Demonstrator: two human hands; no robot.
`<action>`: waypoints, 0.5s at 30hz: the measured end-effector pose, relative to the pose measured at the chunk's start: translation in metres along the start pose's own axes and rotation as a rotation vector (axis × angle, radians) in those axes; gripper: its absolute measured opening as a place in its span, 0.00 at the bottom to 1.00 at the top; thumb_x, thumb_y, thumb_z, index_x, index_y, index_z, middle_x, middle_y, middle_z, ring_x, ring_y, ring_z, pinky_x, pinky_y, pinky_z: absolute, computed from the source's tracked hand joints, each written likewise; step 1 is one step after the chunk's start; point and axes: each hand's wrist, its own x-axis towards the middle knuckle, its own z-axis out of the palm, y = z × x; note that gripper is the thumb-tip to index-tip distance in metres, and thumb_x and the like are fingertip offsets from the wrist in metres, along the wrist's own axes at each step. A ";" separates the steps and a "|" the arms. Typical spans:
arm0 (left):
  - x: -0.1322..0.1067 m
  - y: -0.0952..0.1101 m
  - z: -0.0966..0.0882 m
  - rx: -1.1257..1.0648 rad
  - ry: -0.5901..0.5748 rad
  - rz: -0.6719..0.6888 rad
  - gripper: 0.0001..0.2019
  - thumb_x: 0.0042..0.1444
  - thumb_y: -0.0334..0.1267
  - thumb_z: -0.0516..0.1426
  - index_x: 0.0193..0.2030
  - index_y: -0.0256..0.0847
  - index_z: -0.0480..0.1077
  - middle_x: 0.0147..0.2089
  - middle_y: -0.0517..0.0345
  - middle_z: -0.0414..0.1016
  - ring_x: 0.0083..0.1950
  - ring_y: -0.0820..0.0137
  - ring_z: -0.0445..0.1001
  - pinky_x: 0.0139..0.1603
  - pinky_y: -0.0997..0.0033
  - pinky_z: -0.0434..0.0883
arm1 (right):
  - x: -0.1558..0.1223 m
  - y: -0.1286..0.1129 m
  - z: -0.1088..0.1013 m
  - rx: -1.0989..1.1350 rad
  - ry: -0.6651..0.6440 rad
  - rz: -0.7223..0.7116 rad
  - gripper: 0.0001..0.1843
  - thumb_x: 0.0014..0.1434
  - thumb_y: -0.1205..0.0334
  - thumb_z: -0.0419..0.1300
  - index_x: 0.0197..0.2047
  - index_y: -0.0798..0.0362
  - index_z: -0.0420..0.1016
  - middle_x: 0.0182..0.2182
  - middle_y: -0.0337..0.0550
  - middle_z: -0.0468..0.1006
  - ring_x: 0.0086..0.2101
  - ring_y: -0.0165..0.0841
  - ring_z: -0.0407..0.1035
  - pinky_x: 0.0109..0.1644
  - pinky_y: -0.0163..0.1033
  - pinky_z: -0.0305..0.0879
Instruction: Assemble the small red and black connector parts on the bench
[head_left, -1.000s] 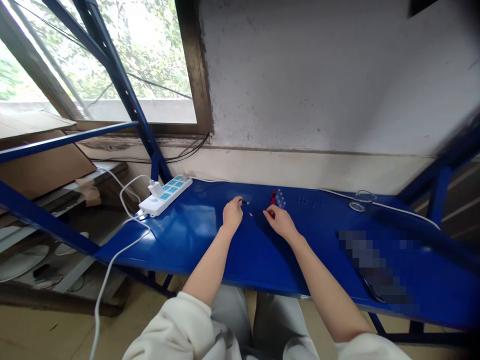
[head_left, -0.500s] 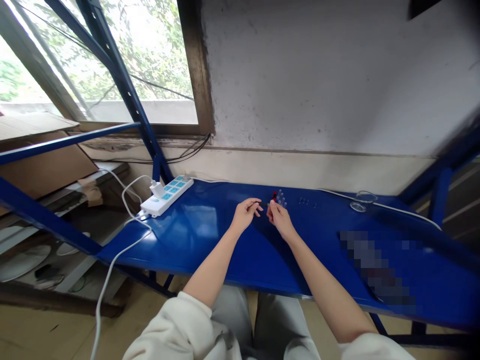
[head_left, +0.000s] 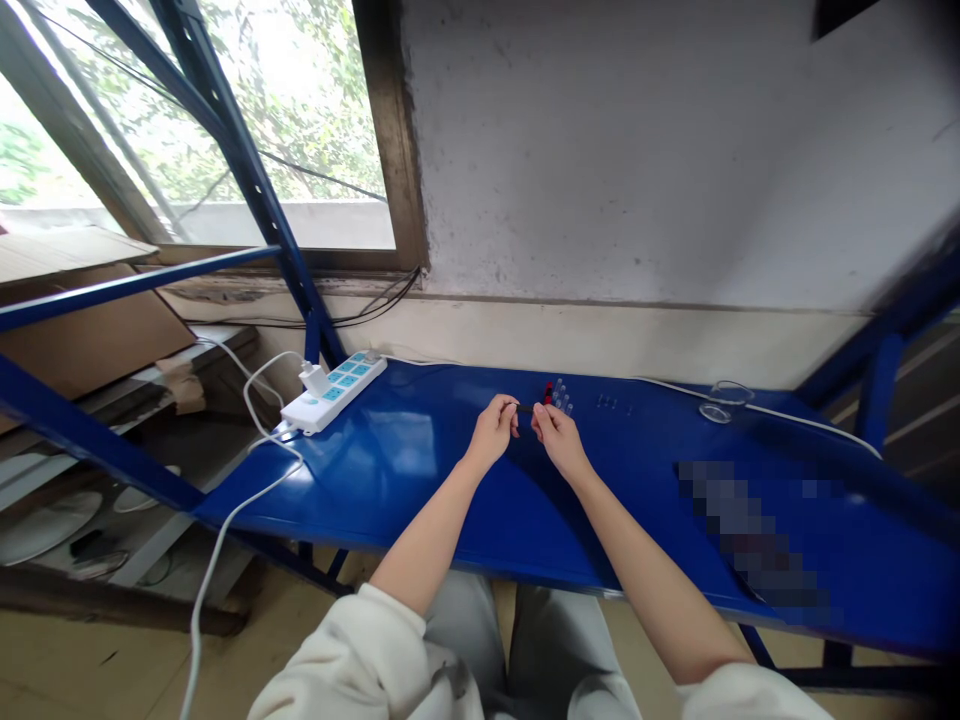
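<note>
1. Nearest, cream sleeves are pushed up on both forearms, above a lap in grey trousers.
2. Beyond is a glossy blue tabletop; at right on it lies a dark item, blurred by pixelation.
3. Near the middle, a short black rod spans the small gap between the two hands, above the tabletop.
4. The left hand pinches its left end, the right hand its right end; both grips are narrow, fingertips closed.
5. The rod looks light, stiff and perhaps smooth enough to slip; its ends seem the natural hold. Whether it is fragile, I cannot tell.
6. Just past the right hand are a red piece and several small clear cylinders.
7. Farther out sit a white power strip, left, and a clear cup, right.
8. Behind everything: a grey wall and a window.
</note>
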 end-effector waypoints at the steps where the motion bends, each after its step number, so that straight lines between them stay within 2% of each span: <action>1: -0.001 0.001 0.000 0.056 0.017 0.000 0.11 0.60 0.41 0.43 0.38 0.40 0.62 0.24 0.65 0.64 0.22 0.79 0.65 0.30 0.78 0.65 | 0.000 0.000 0.001 0.006 -0.003 0.001 0.25 0.56 0.40 0.43 0.22 0.52 0.61 0.18 0.36 0.63 0.20 0.26 0.58 0.26 0.32 0.56; 8: -0.005 0.004 -0.001 0.317 0.116 0.017 0.17 0.62 0.43 0.38 0.32 0.40 0.62 0.24 0.61 0.65 0.26 0.75 0.66 0.31 0.76 0.62 | -0.003 -0.006 0.004 0.010 -0.017 -0.034 0.25 0.56 0.41 0.44 0.22 0.52 0.61 0.18 0.36 0.62 0.20 0.26 0.56 0.25 0.32 0.55; 15: -0.006 0.004 0.003 0.295 0.198 0.036 0.19 0.62 0.46 0.37 0.27 0.39 0.60 0.22 0.60 0.63 0.25 0.74 0.66 0.30 0.74 0.62 | -0.002 -0.006 0.003 0.061 -0.033 -0.062 0.23 0.56 0.43 0.46 0.22 0.53 0.61 0.16 0.34 0.60 0.19 0.25 0.54 0.23 0.32 0.52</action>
